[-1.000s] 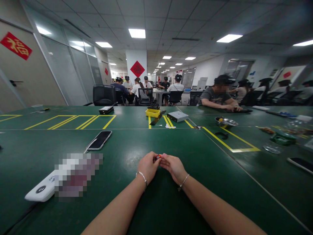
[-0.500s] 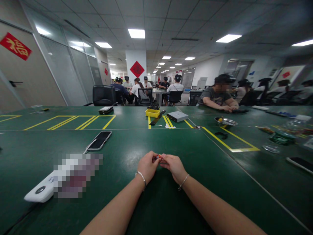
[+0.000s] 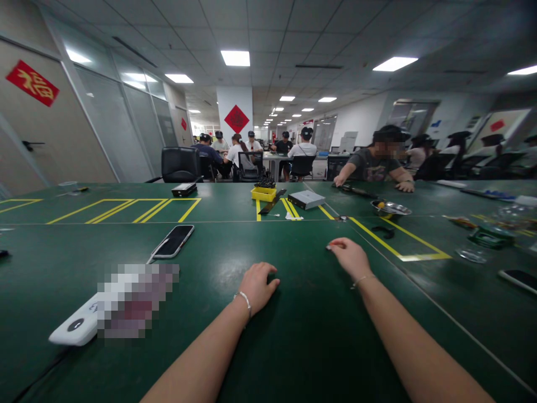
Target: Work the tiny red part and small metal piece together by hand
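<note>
My left hand (image 3: 257,286) rests low over the green table (image 3: 302,313), thumb apart from the loosely bent fingers, holding nothing. Farther right and forward, my right hand (image 3: 351,258) pinches a small dark piece (image 3: 329,247) at its fingertips, down at the table surface. The piece is too small to name, and the fingers partly cover it. A beaded bracelet (image 3: 244,302) circles the left wrist; a thin one (image 3: 359,281) is on the right.
On the left lie a phone (image 3: 173,242) and a white device (image 3: 78,324) with a cable. Ahead stand a yellow tray (image 3: 263,194) and a grey box (image 3: 307,199). A metal bowl (image 3: 392,209), bottle (image 3: 493,232) and another phone (image 3: 520,282) are right. A co-worker (image 3: 384,157) sits across the table.
My hands have parted. The right hand has moved right and forward with a small piece; the left has let go and opened. The co-worker's arms have spread apart.
</note>
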Demonstrator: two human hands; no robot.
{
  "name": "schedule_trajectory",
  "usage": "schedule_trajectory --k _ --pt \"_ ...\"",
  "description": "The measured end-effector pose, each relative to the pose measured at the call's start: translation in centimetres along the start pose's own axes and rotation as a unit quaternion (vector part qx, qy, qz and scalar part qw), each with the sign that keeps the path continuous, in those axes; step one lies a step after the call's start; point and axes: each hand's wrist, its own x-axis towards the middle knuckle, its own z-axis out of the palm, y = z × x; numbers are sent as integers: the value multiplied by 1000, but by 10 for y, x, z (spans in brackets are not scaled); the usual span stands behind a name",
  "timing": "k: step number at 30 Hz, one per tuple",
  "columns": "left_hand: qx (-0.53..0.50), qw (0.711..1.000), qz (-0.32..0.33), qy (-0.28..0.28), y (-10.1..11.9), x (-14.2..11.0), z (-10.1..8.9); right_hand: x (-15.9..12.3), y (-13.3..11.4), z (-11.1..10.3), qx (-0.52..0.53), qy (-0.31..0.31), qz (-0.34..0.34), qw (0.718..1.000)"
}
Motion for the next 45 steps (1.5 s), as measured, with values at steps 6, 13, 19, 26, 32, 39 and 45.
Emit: schedule_trajectory --k 6,13,19,26,32,39,45 --pt "45 999 12 -25 -2 0 4 34 103 -122 -291 87 163 939" --pt "50 998 15 -43 -3 0 3 26 168 -148 -318 77 290 899" --pt "49 998 20 -37 -5 0 4 23 152 -136 -326 141 268 895" --pt "54 998 8 -43 -2 0 2 11 66 -70 -312 78 -97 942" --pt "55 996 25 -68 2 -3 1 -51 -15 32 -227 -226 -345 882" --pt "69 988 66 -117 3 -5 0 -74 -21 55 -256 -291 -405 828" --pt "65 989 59 -123 -1 -4 -1 -10 22 -22 -414 -77 -192 887"
